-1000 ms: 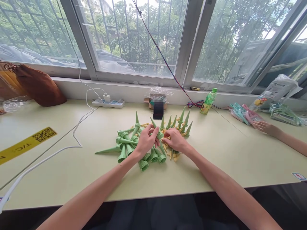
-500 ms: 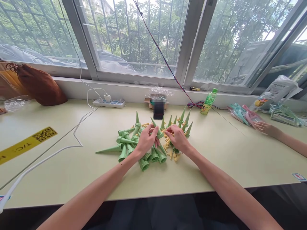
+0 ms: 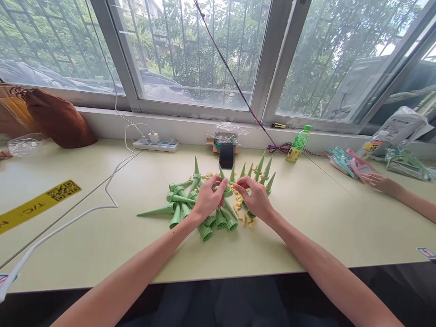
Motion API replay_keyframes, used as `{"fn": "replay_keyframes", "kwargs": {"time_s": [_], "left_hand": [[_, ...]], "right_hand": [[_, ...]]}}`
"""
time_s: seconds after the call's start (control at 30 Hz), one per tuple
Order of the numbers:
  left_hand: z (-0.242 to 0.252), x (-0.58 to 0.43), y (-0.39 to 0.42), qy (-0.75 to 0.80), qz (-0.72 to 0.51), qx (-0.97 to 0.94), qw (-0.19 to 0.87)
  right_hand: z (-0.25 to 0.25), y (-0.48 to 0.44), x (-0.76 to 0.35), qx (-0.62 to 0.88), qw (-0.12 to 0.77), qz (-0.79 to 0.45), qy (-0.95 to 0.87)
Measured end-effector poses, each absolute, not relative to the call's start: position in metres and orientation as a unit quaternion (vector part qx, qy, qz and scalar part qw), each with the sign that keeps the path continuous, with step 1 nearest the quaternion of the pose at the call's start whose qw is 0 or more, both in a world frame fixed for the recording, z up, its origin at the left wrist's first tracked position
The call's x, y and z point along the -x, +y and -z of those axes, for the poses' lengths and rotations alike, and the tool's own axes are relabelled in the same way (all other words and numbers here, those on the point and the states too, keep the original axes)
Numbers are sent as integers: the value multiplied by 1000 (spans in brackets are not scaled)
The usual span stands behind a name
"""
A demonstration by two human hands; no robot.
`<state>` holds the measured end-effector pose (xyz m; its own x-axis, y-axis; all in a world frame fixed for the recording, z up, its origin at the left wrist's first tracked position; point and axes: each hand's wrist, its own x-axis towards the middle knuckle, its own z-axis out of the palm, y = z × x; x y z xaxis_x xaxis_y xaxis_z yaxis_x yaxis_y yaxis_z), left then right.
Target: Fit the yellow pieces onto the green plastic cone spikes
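My left hand (image 3: 210, 196) is closed around a green plastic watering spike (image 3: 228, 190), its point up and its wide ribbed cap down. Close beside it, my right hand (image 3: 255, 196) is pinched on a small yellow plastic valve (image 3: 233, 184), mostly covered by the fingertips. Under and left of my left hand lies a heap of loose green spikes (image 3: 184, 198), pointing various ways. Small yellow valves (image 3: 244, 220) are scattered between and below my hands. Behind my right hand several green spikes (image 3: 265, 170) stand point up, some with yellow pieces at their caps.
A dark phone-like screen (image 3: 226, 156) leans on a small box behind the pile. Farther back are a power strip (image 3: 156, 145) and a green bottle (image 3: 298, 144). A white cable (image 3: 107, 187) crosses the left side. Another person's hand (image 3: 380, 182) rests by pink and teal packaged items (image 3: 357, 164) at right.
The spike in my left hand has tilted more upright. My right fingertips stay close to it, moved only slightly. The camera view has shifted a little.
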<state>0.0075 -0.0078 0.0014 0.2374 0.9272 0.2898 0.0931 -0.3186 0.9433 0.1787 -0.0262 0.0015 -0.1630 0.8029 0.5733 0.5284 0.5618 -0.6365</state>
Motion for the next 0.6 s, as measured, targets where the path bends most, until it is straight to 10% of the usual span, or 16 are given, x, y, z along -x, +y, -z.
{"fn": "replay_keyframes", "kwargs": {"time_s": [0.6], "left_hand": [[-5,-8,-9,403,-497,-655,402]], "right_hand": [[-1,-25,-179,433,477,-136,-753]]}}
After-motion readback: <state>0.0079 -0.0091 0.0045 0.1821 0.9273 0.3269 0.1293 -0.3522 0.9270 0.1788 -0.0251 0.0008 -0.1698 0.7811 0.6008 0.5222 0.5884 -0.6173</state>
